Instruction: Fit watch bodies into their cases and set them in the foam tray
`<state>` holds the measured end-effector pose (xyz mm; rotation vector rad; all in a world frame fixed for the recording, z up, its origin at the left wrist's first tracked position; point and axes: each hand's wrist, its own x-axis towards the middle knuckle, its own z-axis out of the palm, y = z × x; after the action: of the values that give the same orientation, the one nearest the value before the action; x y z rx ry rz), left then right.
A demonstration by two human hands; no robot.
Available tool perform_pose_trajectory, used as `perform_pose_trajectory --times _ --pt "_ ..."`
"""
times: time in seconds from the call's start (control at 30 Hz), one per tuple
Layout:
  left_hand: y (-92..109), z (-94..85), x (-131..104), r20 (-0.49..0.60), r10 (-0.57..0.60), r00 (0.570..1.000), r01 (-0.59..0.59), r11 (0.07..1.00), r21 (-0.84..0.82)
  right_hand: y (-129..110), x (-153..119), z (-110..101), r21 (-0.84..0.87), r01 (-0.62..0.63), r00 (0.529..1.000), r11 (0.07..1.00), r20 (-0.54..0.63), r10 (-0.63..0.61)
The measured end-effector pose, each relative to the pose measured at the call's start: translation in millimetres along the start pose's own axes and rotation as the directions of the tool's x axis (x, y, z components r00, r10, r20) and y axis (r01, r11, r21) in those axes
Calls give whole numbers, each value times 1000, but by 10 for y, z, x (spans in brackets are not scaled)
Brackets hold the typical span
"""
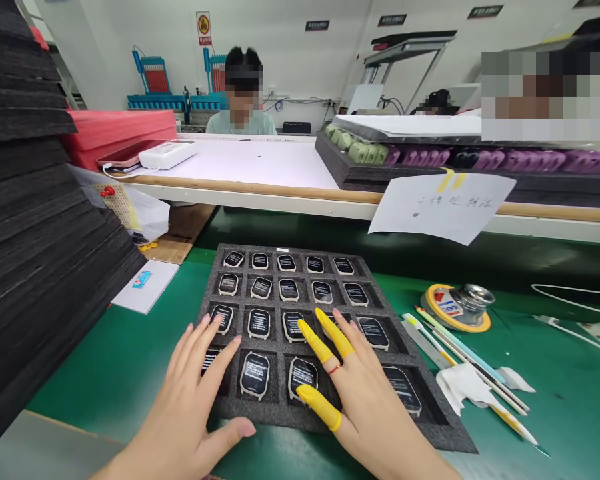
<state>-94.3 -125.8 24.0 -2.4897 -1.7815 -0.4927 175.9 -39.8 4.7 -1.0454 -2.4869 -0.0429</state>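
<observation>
A black foam tray (284,415) lies on the green work surface, its compartments holding rows of smartwatch bodies (255,375) with no straps. Small white text shows on their dark screens. My left hand (185,393) is spread over the tray's left side, fingertips at a watch (223,320) in that column; whether they touch it I cannot tell. Over the right half my right hand (353,383) is spread, with yellow finger cots on its thumb and two fingers. Its thumb is by a front-row watch (303,379), and a fingertip overlaps the watch (294,327) behind. Some watches are partly hidden beneath it.
Stacked black foam trays (25,233) rise at the left. Tools and swabs (475,373) and a small metal-topped jar (460,307) lie at the right. A shelf (260,163) spans the back, bearing a foam tray of coloured parts (425,157) and a hanging paper note (443,207). A person (243,120) sits beyond.
</observation>
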Motion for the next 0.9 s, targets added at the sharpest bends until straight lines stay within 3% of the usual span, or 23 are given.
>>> perform_pose_trajectory --times 0.37,0.9 --pt "68 75 427 20 64 998 -65 996 67 -41 56 18 -61 33 998 998 -47 -36" --pt "24 24 442 51 10 999 -14 997 78 -53 20 6 -60 90 993 994 -65 -94"
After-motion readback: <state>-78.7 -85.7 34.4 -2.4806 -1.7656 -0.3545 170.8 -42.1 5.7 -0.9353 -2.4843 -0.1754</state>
